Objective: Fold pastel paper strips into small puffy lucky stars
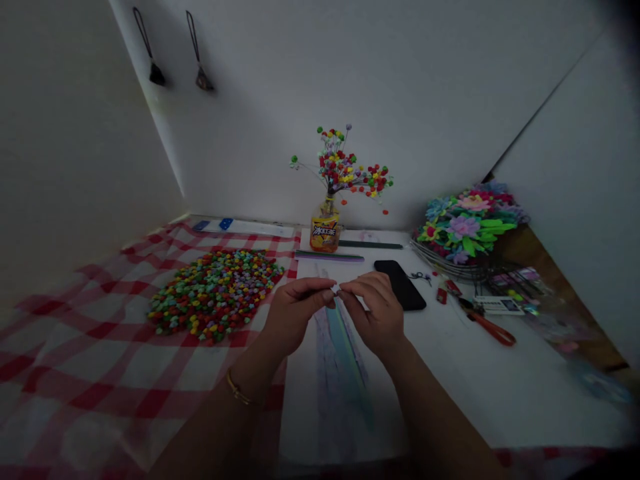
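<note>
My left hand (295,309) and my right hand (375,308) meet at the fingertips over the white tabletop. Both pinch a tiny pale paper star (336,289), mostly hidden by the fingers. Under them lie long paper strips (345,353) in pale blue, green and lilac, spread lengthwise toward me. To the left of my left hand, a heap of small multicoloured paper stars (215,293) covers part of the red-and-white checked cloth (150,373).
Behind my hands stands a drink bottle (325,230) holding wire stems tipped with coloured stars. A black phone (403,285) lies right of my right hand. Farther right are orange-handled pliers (493,328) and a basket (445,267) of fuzzy flowers. A wall closes the back.
</note>
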Action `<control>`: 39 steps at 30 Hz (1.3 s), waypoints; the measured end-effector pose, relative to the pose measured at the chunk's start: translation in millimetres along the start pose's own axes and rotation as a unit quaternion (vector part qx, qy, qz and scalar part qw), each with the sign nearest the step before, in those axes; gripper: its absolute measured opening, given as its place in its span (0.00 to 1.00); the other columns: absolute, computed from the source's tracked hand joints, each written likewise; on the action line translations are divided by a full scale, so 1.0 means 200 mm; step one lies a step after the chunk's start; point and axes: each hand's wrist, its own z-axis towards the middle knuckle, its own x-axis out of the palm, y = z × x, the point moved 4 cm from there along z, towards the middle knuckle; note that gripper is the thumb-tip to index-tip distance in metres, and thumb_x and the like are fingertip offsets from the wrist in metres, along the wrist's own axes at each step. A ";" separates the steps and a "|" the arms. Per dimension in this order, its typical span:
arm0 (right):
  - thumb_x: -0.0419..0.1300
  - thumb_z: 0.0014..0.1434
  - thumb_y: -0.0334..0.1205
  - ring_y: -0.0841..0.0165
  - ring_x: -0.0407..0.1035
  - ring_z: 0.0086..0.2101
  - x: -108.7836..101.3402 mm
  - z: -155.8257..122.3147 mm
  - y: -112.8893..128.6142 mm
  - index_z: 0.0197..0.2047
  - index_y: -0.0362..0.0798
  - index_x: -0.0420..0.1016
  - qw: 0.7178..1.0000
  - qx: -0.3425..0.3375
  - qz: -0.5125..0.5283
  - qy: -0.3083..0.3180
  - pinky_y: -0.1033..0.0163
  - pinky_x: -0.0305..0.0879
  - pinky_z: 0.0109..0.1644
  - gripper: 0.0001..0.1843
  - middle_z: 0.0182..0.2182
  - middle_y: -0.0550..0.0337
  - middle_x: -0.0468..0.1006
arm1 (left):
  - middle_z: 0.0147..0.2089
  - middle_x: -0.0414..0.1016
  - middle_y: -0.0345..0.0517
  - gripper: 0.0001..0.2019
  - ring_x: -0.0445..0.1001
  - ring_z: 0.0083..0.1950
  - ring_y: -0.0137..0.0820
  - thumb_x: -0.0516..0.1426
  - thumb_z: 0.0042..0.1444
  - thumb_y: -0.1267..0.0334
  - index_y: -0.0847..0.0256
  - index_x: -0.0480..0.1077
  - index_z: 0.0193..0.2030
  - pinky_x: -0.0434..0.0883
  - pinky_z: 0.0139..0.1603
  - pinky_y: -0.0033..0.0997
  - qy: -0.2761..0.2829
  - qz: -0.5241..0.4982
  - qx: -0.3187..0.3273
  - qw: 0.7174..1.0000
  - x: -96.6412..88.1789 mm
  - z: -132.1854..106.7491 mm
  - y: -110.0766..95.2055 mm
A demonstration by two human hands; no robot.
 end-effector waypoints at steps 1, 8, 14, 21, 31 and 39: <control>0.58 0.54 0.31 0.67 0.67 0.32 0.00 0.00 0.00 0.36 0.49 0.71 1.000 -0.002 0.003 0.004 0.57 0.62 0.40 0.05 0.28 0.59 0.75 | 0.24 0.75 0.41 0.08 0.71 0.27 0.26 0.63 0.42 0.69 0.61 0.77 0.33 0.69 0.34 0.29 0.007 0.007 0.002 1.000 0.00 0.00 0.00; 0.58 0.53 0.31 0.67 0.67 0.31 0.00 0.00 0.02 0.34 0.49 0.71 1.000 -0.013 0.005 -0.006 0.56 0.62 0.39 0.05 0.27 0.59 0.75 | 0.23 0.74 0.41 0.08 0.70 0.27 0.27 0.63 0.42 0.68 0.61 0.77 0.33 0.70 0.33 0.30 0.006 0.062 0.039 0.997 0.00 0.00 0.00; 0.57 0.53 0.31 0.67 0.66 0.31 0.02 0.01 0.03 0.30 0.48 0.69 1.000 -0.010 0.010 0.026 0.57 0.62 0.38 0.03 0.25 0.59 0.73 | 0.25 0.74 0.41 0.06 0.70 0.27 0.26 0.63 0.42 0.68 0.60 0.77 0.31 0.69 0.31 0.28 0.004 0.111 0.055 0.992 0.00 0.00 -0.02; 0.55 0.54 0.32 0.67 0.66 0.31 0.04 0.00 0.00 0.30 0.48 0.68 0.998 -0.013 0.023 0.060 0.58 0.62 0.38 0.03 0.25 0.60 0.73 | 0.26 0.75 0.43 0.07 0.70 0.28 0.26 0.64 0.40 0.69 0.61 0.78 0.30 0.68 0.30 0.27 0.020 0.125 0.021 0.992 -0.02 0.01 -0.02; 0.57 0.54 0.31 0.67 0.67 0.33 0.04 -0.01 0.00 0.34 0.49 0.70 0.998 -0.035 0.011 0.050 0.57 0.62 0.41 0.04 0.29 0.59 0.75 | 0.25 0.75 0.43 0.07 0.69 0.26 0.26 0.63 0.41 0.67 0.61 0.78 0.31 0.68 0.30 0.27 0.021 0.142 0.036 0.989 -0.03 0.02 -0.04; 0.54 0.56 0.33 0.66 0.66 0.34 0.05 0.00 -0.01 0.33 0.49 0.68 0.996 0.011 0.044 0.076 0.56 0.62 0.41 0.03 0.28 0.59 0.73 | 0.25 0.74 0.43 0.07 0.69 0.26 0.27 0.63 0.42 0.66 0.61 0.77 0.31 0.69 0.29 0.28 0.035 0.140 0.048 0.988 -0.03 0.02 -0.03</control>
